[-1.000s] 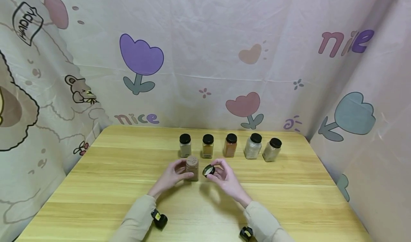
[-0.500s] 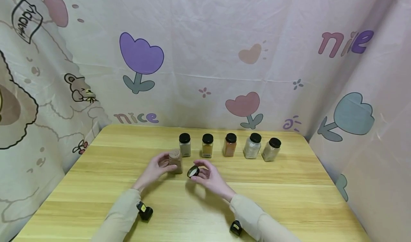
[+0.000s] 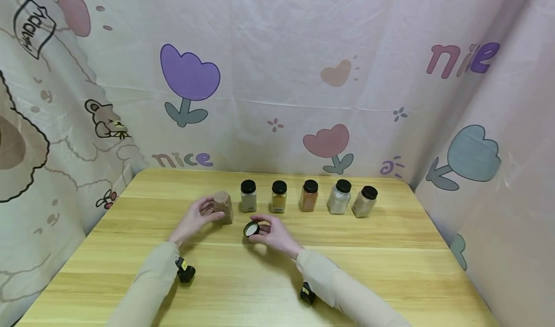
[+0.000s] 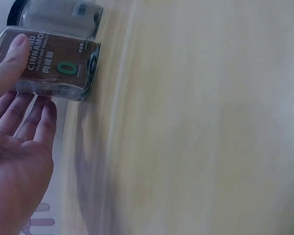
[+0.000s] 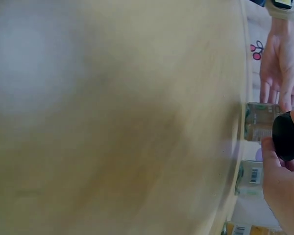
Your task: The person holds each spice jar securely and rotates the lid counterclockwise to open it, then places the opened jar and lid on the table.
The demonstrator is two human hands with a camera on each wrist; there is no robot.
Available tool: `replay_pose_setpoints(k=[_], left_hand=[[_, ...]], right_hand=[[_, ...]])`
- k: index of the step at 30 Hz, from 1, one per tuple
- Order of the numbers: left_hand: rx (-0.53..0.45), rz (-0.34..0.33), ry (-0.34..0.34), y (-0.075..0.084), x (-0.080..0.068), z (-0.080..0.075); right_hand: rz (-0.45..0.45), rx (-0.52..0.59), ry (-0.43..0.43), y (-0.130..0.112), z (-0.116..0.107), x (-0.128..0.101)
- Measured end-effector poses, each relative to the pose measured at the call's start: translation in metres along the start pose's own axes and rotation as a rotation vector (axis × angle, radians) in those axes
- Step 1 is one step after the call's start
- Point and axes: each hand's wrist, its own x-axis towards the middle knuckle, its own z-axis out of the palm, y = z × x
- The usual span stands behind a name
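My left hand [image 3: 196,221] grips a square glass jar of brown ground cinnamon [image 3: 223,208] between thumb and fingers, left of the row of jars. Its top has a perforated shaker insert and no lid over it. In the left wrist view the thumb lies across the front of the cinnamon jar [image 4: 63,61], over part of its label. My right hand [image 3: 277,236] pinches a round black lid [image 3: 251,229] by its edge, tilted so the pale inside faces left. Seen from the right wrist, the black lid [image 5: 285,137] overlaps part of the cinnamon jar.
Several black-lidded spice jars stand in a row at the back: one pale grey [image 3: 249,197], one yellow [image 3: 279,198], one orange [image 3: 309,197], one white [image 3: 339,199] and one beige [image 3: 364,202]. A printed curtain [image 3: 260,67] hangs behind the wooden table [image 3: 390,259].
The left hand has moved left and back with the cinnamon jar, from in front of the row to beside its left end. The right hand has followed leftward with the lid.
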Motion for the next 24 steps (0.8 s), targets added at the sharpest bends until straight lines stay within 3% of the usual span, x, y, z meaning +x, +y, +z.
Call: replay_pose_setpoints(k=[7, 16, 24], left_hand=[[0.016, -0.009, 0.035, 0.001, 0.005, -0.013], [0.052, 0.000, 0.047, -0.003, 0.012, -0.026], [0.068, 0.032, 0.045, -0.006, 0.016, -0.035]], right_hand=[[0.034, -0.024, -0.033, 0.001, 0.010, 0.017], [0.088, -0.101, 0.002, 0.000, 0.030, 0.037], [0.043, -0.231, 0.021, 0.000, 0.041, 0.050]])
